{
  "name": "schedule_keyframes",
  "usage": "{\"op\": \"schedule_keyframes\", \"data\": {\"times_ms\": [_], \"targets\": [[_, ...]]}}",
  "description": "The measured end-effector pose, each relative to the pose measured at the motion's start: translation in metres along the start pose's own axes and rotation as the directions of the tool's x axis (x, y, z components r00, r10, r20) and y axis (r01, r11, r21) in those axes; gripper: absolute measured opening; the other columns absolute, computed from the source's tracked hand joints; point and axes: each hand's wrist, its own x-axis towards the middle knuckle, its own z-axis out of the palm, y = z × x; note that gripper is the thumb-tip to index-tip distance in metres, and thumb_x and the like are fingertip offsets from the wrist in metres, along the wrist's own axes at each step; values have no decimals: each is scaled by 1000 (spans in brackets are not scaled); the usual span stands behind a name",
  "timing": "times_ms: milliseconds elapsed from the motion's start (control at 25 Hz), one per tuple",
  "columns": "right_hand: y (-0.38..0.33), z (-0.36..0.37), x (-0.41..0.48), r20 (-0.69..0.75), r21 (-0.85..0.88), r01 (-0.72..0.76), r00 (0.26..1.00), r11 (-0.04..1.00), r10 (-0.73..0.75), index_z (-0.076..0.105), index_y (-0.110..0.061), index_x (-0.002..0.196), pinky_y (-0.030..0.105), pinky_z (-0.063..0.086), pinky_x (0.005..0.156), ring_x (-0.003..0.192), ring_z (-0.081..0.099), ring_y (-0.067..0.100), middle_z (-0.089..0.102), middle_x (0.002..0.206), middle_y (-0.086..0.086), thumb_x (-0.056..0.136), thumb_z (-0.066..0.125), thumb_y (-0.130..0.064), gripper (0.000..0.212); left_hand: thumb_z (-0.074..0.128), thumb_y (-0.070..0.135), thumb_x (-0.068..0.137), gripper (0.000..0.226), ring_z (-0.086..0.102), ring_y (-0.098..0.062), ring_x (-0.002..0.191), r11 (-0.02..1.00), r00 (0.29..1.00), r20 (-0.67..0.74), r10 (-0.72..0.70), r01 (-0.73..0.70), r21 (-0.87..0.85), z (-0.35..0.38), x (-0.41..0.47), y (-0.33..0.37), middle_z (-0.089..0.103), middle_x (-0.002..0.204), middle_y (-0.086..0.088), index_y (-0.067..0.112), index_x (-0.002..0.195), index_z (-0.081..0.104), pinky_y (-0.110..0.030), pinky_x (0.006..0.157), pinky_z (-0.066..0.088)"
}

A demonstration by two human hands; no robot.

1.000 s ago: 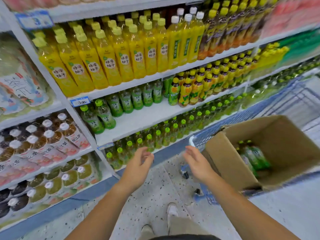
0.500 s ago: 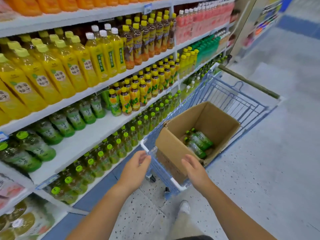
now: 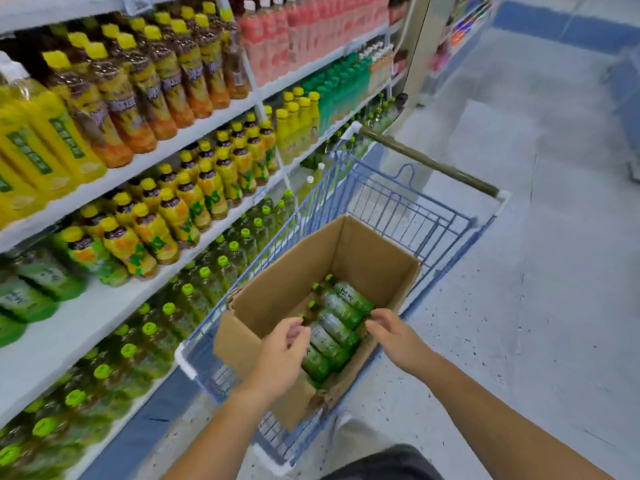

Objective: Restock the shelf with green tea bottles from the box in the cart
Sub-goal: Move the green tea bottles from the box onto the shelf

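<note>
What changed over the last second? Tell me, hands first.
Both hands moved from in front of the shelf to the cart: the left hand and right hand now reach into the box, just above the green tea bottles. Neither grips a bottle yet. The bottles lie flat in the box as before, and the box sits in the cart unchanged.

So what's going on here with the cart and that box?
A person is restocking drinks. The left hand and right hand are over the open box that sits in the cart, fingers just above the green tea bottles lying inside. Neither hand seems to grip a bottle yet. The shelf to the left has a bare stretch in front of its green bottles.
</note>
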Motion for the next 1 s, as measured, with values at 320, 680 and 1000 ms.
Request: {"op": "schedule_keyframes", "data": {"times_ms": [320,680,1000], "targets": [[-1,-54,130,127,-171,-17,991,985,39,42,-23,146,30,39,93,112,54,14,57,123,-4,102,46,-48,50,47,48,103,40,55,-6,114,973,973,-25,-231,230,-19,53,93,2,59,123,15,29,137,52,-26,95,39],[20,-35,265,225,-356,-33,967,934,120,35,-18,151,29,37,93,123,54,21,55,138,4,102,42,-51,60,37,55,104,52,49,-10,114,876,879,57,-473,463,133,83,208,-57,53,143,8,26,146,45,-28,95,34],[77,22,363,264,-530,-88,928,844,262,34,-15,150,34,46,90,109,62,29,62,126,10,102,42,-49,59,32,62,101,72,39,-29,143,772,776,-22,-630,629,95,137,276,-155,41,157,-4,19,158,25,-40,116,32]]}}
